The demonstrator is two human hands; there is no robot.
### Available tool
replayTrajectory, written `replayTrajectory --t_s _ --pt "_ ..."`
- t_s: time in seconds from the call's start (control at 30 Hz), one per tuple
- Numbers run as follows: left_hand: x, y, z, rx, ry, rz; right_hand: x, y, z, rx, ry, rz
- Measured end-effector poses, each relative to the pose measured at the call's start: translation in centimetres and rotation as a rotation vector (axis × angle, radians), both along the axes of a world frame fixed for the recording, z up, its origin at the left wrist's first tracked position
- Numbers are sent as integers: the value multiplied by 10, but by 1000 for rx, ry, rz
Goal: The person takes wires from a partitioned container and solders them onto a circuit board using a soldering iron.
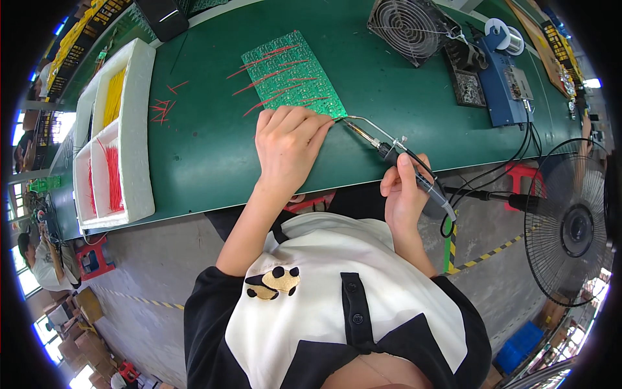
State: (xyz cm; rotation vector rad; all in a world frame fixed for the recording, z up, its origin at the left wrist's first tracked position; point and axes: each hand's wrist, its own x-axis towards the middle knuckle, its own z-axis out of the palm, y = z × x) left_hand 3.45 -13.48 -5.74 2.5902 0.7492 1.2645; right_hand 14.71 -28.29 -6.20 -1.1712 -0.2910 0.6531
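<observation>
Two hands work at table centre. Left hand lies flat, fingers loose, on near edge of green circuit board w/ red wires, hiding that edge. At 3 o'clock, right hand is clamped round soldering iron; tip meets board corner, contact too small to judge.

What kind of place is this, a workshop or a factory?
Most likely an electronics assembly line. The right hand holds a soldering iron to a green circuit board bristling with red wires, steadied by the left hand. A blue soldering station and small grey fan stand nearby.
</observation>
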Motion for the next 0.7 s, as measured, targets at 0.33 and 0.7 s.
replayTrajectory --t_s 0.33,0.7 --pt "1 -1 0 21 6 12 0 1 2 -55 -25 -7" --pt "-3 -3 0 24 62 31 11 -8 2 72 22 -65"
